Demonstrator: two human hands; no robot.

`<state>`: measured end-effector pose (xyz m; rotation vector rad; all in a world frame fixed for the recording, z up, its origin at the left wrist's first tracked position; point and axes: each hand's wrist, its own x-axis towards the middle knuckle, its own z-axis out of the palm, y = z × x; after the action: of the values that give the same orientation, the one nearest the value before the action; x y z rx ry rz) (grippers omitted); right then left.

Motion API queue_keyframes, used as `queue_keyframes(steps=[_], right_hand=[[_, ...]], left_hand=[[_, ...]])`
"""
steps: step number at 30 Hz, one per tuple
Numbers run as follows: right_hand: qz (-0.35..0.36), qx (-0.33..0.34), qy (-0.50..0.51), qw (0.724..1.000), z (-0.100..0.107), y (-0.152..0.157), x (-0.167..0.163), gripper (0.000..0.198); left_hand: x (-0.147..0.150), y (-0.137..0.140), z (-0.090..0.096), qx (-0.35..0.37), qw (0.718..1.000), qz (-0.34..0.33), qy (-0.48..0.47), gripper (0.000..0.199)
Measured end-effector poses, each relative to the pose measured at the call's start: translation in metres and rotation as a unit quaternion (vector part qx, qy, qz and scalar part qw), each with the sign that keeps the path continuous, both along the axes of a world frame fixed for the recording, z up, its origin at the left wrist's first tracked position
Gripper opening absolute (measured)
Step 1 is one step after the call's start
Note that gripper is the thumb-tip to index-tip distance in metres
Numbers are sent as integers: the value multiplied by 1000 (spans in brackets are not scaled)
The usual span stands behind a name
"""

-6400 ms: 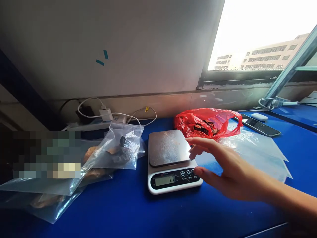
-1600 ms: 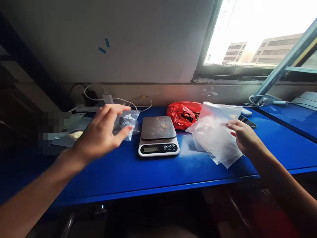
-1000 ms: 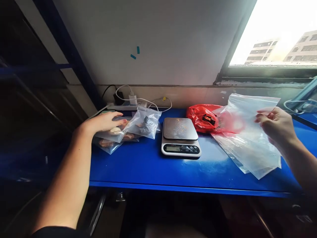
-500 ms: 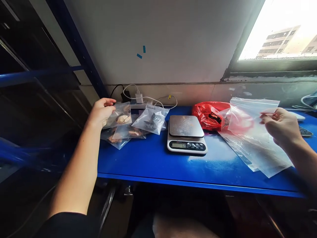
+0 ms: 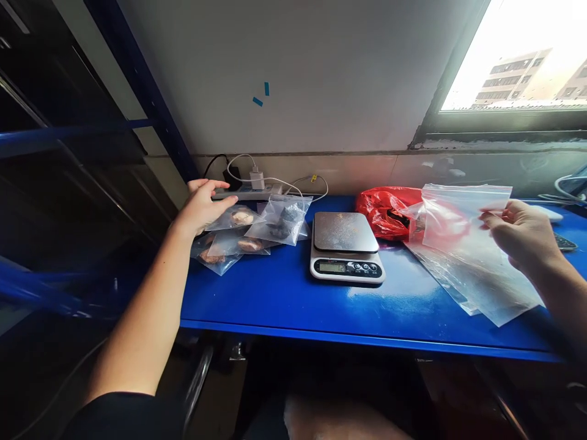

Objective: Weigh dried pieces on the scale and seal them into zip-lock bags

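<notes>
My left hand (image 5: 202,206) is over the left end of the blue table, fingers apart. Just under it lies a clear zip bag with a pale lump (image 5: 241,217). Beside that bag are clear bags with brownish pieces (image 5: 212,258) and a bag with a dark grey lump (image 5: 288,220). My right hand (image 5: 518,231) pinches an empty-looking zip bag (image 5: 447,211), held up above more flat clear bags (image 5: 495,293). Between the hands stands a kitchen scale (image 5: 346,244) with a bare steel plate and a lit display.
A red plastic bag (image 5: 385,211) sits behind and right of the scale. A power strip (image 5: 250,194) with a white charger (image 5: 257,178) and cables runs along the wall. A blue upright post (image 5: 151,91) rises at left. The table's front edge (image 5: 321,339) is near me.
My left hand has let go of the zip bag with the pale lump, which now lies on the other bags. That hand shifted slightly right. My right hand still holds its bag.
</notes>
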<state>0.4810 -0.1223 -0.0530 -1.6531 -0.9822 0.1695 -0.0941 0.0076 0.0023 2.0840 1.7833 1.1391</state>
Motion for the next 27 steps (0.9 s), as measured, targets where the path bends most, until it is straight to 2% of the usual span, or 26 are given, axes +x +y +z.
queue_keyframes(steps=[2, 5, 8, 11, 13, 16, 19, 24, 27], right_hand=[[0, -4, -4, 1000, 1, -1, 0, 21], [-3, -12, -8, 1000, 3, -3, -3, 21], [-11, -23, -11, 1000, 5, -6, -8, 21], [-21, -34, -16, 999, 7, -8, -12, 21], [-25, -36, -16, 999, 8, -9, -14, 20], [-35, -39, -10, 999, 10, -10, -16, 23], [-47, -46, -3, 998, 11, -9, -17, 28], [-46, -46, 1, 998, 10, -9, -15, 27], [-42, -32, 1, 999, 9, -9, -15, 25]], left_hand=[[2, -11, 5, -19, 999, 10, 27, 50], [2, -34, 20, -122, 991, -16, 61, 56], [3, -57, 35, -214, 974, -68, 35, 64], [9, -68, 42, -263, 961, -75, 42, 73], [13, -72, 43, -249, 966, -60, 45, 76], [14, -80, 46, -176, 983, -41, 16, 81], [15, -88, 48, -129, 989, -67, 6, 87], [23, -82, 39, -171, 969, -119, 134, 85], [27, -81, 37, -151, 971, -141, 122, 71]])
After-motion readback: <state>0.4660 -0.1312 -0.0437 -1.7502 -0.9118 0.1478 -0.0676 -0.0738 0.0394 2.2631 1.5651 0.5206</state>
